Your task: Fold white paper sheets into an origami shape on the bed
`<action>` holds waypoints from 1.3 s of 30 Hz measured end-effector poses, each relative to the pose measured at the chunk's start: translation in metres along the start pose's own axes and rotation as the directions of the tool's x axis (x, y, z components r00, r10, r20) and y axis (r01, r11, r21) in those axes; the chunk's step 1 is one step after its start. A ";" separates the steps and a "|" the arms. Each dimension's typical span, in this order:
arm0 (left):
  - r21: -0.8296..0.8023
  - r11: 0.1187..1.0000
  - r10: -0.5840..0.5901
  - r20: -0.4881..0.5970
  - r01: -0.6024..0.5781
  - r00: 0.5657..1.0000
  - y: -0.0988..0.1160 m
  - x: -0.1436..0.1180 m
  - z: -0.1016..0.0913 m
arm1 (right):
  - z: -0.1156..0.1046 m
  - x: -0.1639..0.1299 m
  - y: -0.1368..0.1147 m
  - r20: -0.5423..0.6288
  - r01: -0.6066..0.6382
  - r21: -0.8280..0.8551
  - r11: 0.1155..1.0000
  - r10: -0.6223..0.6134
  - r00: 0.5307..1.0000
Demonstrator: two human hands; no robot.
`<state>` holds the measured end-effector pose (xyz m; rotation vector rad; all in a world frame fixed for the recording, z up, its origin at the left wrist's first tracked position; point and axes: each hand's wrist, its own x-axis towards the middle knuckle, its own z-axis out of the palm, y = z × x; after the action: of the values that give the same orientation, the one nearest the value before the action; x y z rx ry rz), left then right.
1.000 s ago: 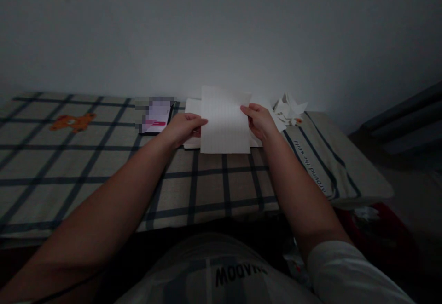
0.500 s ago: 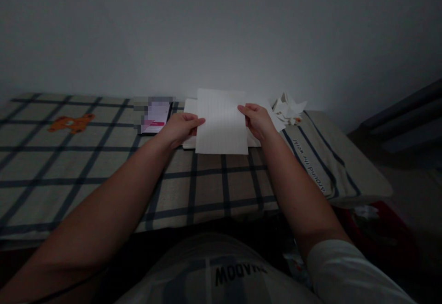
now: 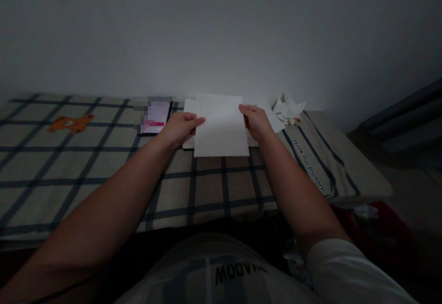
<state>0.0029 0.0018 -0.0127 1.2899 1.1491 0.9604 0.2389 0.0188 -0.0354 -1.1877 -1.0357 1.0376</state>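
Note:
A white sheet of lined paper (image 3: 221,129) is held up between my two hands, over the table. My left hand (image 3: 181,128) pinches its left edge, thumb on the near face. On the opposite edge, my right hand (image 3: 255,119) grips the sheet between thumb and fingers. Behind and beneath the sheet lies a white pad or stack of paper (image 3: 189,107), mostly covered by it. Another loose white sheet (image 3: 274,119) sticks out to the right, beyond my right hand.
A checked cloth (image 3: 210,193) covers the table, which stands against a wall. Left of my hands lies a tablet or phone (image 3: 157,119) with a lit screen; farther left, an orange bear-shaped item (image 3: 71,123). Crumpled paper (image 3: 287,108) sits at right. A red container (image 3: 383,230) stands below the edge.
The sheet's top edge has tipped down and away, and its bottom edge sits slightly lower. My right hand has shifted a little; both hands keep their hold.

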 end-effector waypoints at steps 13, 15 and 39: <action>-0.003 1.000 0.001 0.059 -0.001 0.998 -0.008 0.005 -0.001 | 0.001 -0.005 -0.004 0.008 0.043 -0.011 0.999 -0.043 0.999; -0.011 1.000 0.004 0.061 -0.003 0.998 -0.008 0.004 -0.001 | 0.001 -0.003 -0.002 -0.013 0.053 0.003 0.999 -0.053 0.999; 0.020 1.000 0.002 0.053 -0.003 0.999 -0.005 0.002 0.000 | 0.000 -0.002 -0.010 -0.092 -0.023 0.063 0.998 0.029 0.995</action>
<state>0.0029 0.0036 -0.0177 1.3258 1.1193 0.9137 0.2395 0.0160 -0.0252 -1.1899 -0.9117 1.0184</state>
